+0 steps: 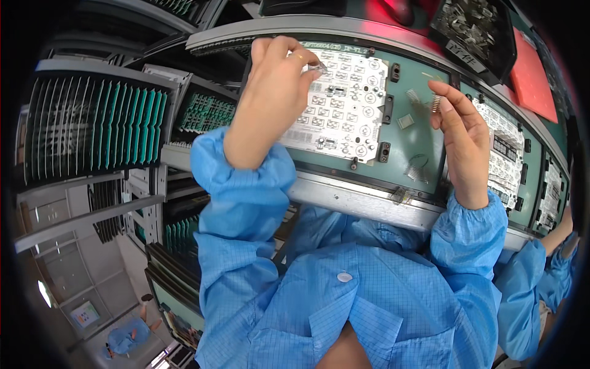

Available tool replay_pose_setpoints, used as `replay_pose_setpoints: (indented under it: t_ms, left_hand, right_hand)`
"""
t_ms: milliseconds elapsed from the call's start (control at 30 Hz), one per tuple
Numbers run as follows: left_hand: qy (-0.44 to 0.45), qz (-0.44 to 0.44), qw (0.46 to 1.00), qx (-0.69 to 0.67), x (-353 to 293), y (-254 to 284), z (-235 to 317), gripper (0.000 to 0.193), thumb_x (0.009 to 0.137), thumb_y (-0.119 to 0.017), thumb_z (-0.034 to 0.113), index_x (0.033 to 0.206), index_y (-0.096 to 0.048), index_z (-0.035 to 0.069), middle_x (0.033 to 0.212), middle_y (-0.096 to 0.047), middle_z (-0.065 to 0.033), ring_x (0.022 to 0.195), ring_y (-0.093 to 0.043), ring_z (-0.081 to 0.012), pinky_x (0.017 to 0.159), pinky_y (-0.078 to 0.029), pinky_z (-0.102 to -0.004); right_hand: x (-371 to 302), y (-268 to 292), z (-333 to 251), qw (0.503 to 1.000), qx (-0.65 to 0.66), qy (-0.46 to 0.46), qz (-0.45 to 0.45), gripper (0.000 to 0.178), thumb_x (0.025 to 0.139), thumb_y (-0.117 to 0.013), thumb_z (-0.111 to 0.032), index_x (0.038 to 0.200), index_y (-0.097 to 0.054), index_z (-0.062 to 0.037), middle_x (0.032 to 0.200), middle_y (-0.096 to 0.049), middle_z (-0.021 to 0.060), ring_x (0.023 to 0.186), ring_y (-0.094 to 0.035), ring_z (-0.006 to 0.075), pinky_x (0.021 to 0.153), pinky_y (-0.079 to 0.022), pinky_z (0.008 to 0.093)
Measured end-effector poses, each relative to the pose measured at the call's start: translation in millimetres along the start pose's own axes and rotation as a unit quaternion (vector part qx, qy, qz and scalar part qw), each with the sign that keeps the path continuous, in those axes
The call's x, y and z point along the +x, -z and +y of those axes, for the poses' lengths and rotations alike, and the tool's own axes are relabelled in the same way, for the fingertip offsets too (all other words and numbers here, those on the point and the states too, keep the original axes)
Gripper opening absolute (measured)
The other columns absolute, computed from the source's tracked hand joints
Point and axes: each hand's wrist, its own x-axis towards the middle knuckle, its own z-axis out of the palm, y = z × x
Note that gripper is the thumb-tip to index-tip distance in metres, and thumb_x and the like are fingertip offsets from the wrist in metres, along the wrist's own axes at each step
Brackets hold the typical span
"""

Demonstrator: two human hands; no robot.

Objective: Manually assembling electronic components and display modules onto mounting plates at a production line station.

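A white circuit board (353, 114) covered with small components lies in a green carrier (424, 154) on the line before me. My left hand (267, 101) is over the board's far left part, its thumb and index finger pinching a small, shiny, clear or metallic part (319, 67); its exact kind is unclear. To the right of the board, my right hand (465, 135) is raised over the carrier, holding a small comb-like metal pin strip (436, 103) between thumb and index finger. Similar small pieces lie loose between board and right hand, among them a pale square part (405, 121).
A metal rail (362, 203) runs along the near side. More white boards (501, 154) sit in carriers at right, where another person's blue sleeve (522, 307) shows. A black bin of metal parts (476, 37) and a red sheet (533, 77) are beyond. Racked boards (95, 126) stand left.
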Motion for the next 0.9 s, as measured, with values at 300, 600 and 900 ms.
replay_pose_setpoints:
  t_ms: [300, 600, 900]
  left_hand:
    - [-0.044, -0.043, 0.996, 0.07, 11, -23, -36, 0.02, 0.084, -0.072, 0.008, 0.103, -0.073, 0.004, 0.111, -0.062, -0.0106, 0.113, -0.051, -0.0328, 0.098, -0.048, -0.041]
    - [-0.05, -0.061, 0.993, 0.083, 8, -27, -37, 0.019, 0.085, -0.071, 0.008, 0.103, -0.073, 0.004, 0.112, -0.062, -0.0111, 0.114, -0.052, -0.0315, 0.099, -0.048, -0.0401]
    - [-0.05, -0.064, 0.994, 0.079, 4, -29, -31, 0.024, 0.084, -0.072, 0.008, 0.107, -0.071, 0.003, 0.113, -0.062, -0.0123, 0.114, -0.052, -0.033, 0.1, -0.047, -0.041]
  right_hand:
    - [0, 5, 1, 1.0, 0.013, 0.009, -0.012, 0.032, 0.103, -0.054, -0.012, 0.13, -0.059, 0.0045, 0.09, -0.055, -0.0007, 0.08, -0.045, 0.0075, 0.076, -0.039, 0.0212]
    - [0, 1, 2, 0.999, 0.012, 0.029, -0.003, 0.03, 0.101, -0.059, -0.017, 0.124, -0.064, 0.002, 0.088, -0.061, -0.002, 0.079, -0.05, 0.0049, 0.077, -0.041, 0.0181]
    - [3, 11, 6, 0.998, 0.062, 0.015, 0.004, 0.029, 0.101, -0.059, -0.013, 0.125, -0.063, 0.0034, 0.093, -0.063, 0.0012, 0.08, -0.053, 0.0069, 0.079, -0.043, 0.0195]
